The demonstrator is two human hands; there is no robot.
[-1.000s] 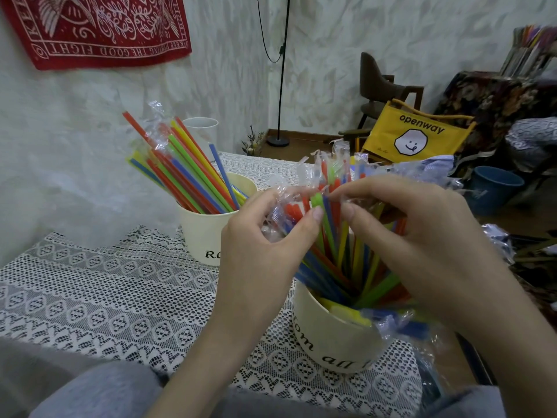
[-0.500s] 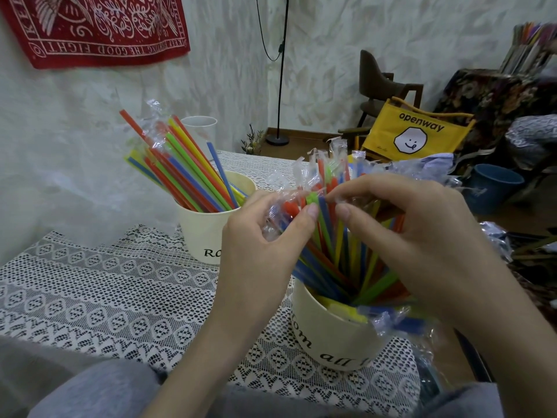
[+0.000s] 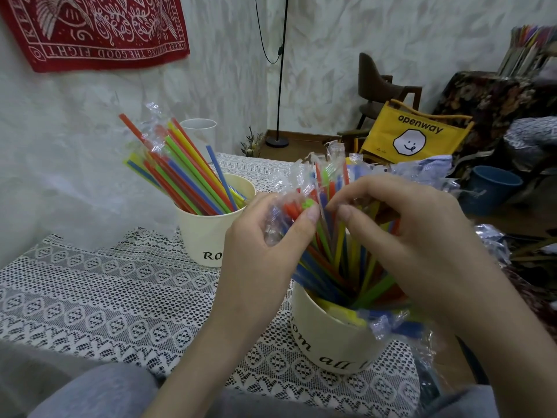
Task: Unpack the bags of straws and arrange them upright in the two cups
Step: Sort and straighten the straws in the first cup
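Two cream cups stand on a lace tablecloth. The far cup (image 3: 205, 233) holds coloured straws (image 3: 180, 173) fanned to the left, some with clear wrap on their tips. The near cup (image 3: 328, 339) holds a bundle of wrapped straws (image 3: 337, 254) standing upright. My left hand (image 3: 265, 242) pinches the clear plastic wrap (image 3: 297, 188) at the tops of the near straws, thumb against a green tip. My right hand (image 3: 404, 233) pinches the wrap just beside it, its fingers curled over the bundle. Loose plastic (image 3: 391, 324) hangs over the near cup's right rim.
A white plastic cup (image 3: 200, 131) stands behind the far cup near the wall. Crumpled plastic bags (image 3: 422, 167) lie at the table's right. A yellow chair (image 3: 416, 134), a blue bucket (image 3: 494, 188) and a lamp stand (image 3: 278, 116) are beyond the table.
Both hands stay at the straw tops and have crept slightly upward; the thumbs have worked the wrap a little, and the view has shifted slightly.
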